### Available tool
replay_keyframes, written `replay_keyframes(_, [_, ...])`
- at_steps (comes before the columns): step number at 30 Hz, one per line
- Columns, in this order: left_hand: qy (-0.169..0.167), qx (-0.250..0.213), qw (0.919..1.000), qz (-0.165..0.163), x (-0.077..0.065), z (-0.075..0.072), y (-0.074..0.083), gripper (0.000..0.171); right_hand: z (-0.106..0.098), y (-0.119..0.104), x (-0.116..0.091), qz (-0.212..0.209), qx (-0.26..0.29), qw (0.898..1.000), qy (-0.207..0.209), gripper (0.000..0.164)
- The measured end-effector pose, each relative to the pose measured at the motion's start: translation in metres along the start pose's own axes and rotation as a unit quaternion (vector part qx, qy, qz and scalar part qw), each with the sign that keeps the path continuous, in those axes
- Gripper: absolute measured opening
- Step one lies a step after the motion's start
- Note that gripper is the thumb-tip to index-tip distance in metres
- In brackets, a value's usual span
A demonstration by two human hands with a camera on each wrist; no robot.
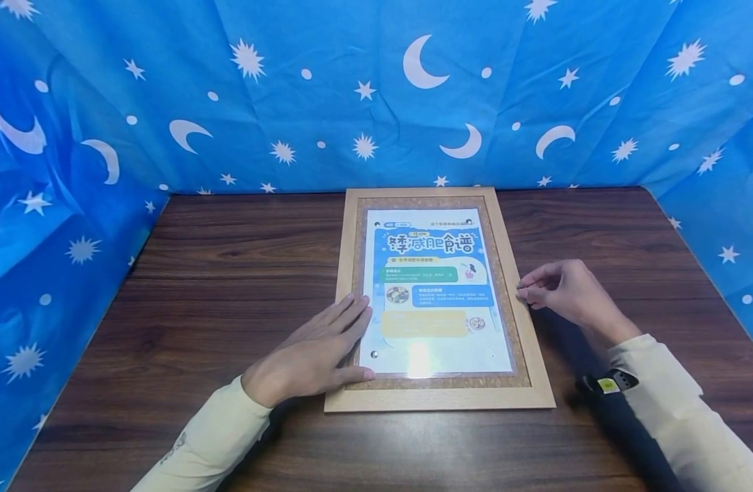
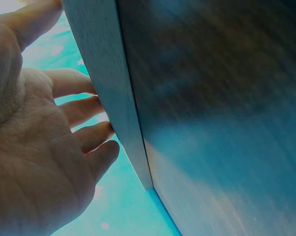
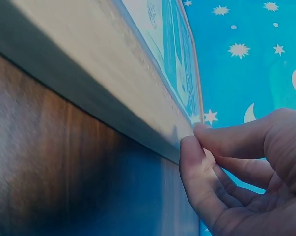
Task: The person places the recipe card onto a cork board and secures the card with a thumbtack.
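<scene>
A cork board [image 1: 524,369] in a pale wood frame lies on the table, bearing a printed blue and white poster [image 1: 434,273] in a clear sheet. Round silver thumbtacks [image 1: 374,354] sit at its two upper corners and its lower left one; a small mark shows at the lower right. My left hand [image 1: 315,352], fingers extended, rests over the left side of the wood frame [image 2: 106,73], thumb near the poster's lower left corner. Beside the right frame edge, my right hand [image 1: 564,290] pinches a tiny dark pin-like thing, mostly hidden by thumb and forefinger [image 3: 192,152].
Dark wood-grain table [image 1: 229,266] extends on both sides of the board. A blue cloth [image 1: 327,102] with white moons and stars hangs behind and at the sides. There is a dark band with a yellow-green tag [image 1: 607,385] at the right wrist.
</scene>
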State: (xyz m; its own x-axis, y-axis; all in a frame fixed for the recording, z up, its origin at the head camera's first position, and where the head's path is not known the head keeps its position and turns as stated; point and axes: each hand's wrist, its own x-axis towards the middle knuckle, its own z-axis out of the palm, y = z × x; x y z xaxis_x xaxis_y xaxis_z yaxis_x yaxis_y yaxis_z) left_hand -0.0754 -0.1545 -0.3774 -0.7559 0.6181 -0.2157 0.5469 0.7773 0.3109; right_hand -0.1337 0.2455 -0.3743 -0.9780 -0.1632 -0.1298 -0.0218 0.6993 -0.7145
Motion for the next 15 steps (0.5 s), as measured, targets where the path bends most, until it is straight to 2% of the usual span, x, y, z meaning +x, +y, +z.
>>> replay_keyframes(15, [0.001,0.001,1.0000,0.003,0.000,0.000,0.000,0.091,0.013,-0.013,-0.019,-0.017,-0.008,0.999,-0.046,0.021])
